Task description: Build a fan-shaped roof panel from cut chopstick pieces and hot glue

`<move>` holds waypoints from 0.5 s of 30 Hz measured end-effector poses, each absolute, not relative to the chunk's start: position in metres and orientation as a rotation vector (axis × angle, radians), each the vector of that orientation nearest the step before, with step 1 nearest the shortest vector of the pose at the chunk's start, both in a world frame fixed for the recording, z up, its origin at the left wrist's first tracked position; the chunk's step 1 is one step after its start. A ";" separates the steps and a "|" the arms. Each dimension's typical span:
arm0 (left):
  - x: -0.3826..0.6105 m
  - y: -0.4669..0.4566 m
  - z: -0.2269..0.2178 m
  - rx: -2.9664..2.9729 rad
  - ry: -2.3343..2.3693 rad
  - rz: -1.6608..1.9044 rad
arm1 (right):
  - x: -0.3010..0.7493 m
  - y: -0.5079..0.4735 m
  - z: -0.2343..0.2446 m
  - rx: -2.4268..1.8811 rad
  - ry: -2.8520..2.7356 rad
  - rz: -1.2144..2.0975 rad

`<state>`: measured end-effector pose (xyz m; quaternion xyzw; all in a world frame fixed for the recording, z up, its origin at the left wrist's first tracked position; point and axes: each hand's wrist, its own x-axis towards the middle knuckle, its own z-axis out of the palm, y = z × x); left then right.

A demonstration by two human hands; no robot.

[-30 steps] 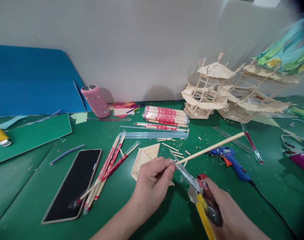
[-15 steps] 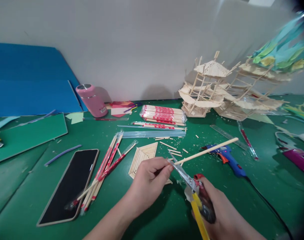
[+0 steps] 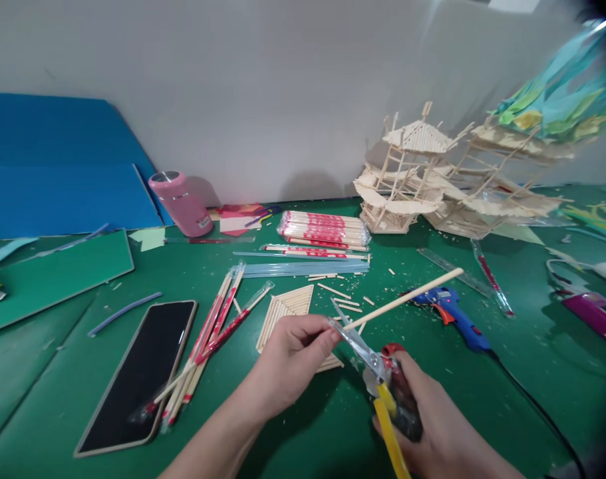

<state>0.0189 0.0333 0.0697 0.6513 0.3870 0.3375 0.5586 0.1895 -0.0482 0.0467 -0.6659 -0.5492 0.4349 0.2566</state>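
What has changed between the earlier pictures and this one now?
The far end of the wooden stick has shifted slightly left relative to the glue gun. Nothing was taken or released. The left hand still holds the stick, the right hand the scissors; the phone stayed.

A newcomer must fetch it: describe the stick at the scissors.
On the green table, find the left hand, front and centre. From its fingertips, by the scissors, one long pale stick slants up rightward towards the blue glue gun. Unlike the red-wrapped sticks lying to the left, it shows no wrapper.

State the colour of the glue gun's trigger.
Orange: the trigger of the blue glue gun, best seen in the head view.
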 end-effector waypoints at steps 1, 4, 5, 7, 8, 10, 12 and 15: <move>0.019 0.033 0.070 1.531 0.904 0.780 | 0.191 -0.049 0.045 -1.780 -1.471 1.234; 0.023 0.029 0.067 1.669 1.005 0.845 | 0.193 -0.049 0.037 -1.644 -1.421 1.345; 0.025 0.027 0.065 1.762 1.057 0.905 | 0.193 -0.048 0.035 -1.608 -1.418 1.351; 0.027 0.023 0.061 1.974 1.114 1.047 | 0.192 -0.047 0.031 -1.584 -1.422 1.341; 0.028 0.022 0.059 2.060 1.118 1.100 | 0.192 -0.047 0.030 -1.589 -1.427 1.333; 0.027 0.022 0.057 2.151 1.089 1.136 | 0.192 -0.048 0.029 -1.625 -1.443 1.299; 0.026 0.024 0.057 2.132 1.045 1.077 | 0.195 -0.050 0.027 -1.701 -1.447 1.230; 0.024 0.026 0.062 2.033 0.981 0.928 | 0.201 -0.054 0.021 -1.808 -1.438 1.128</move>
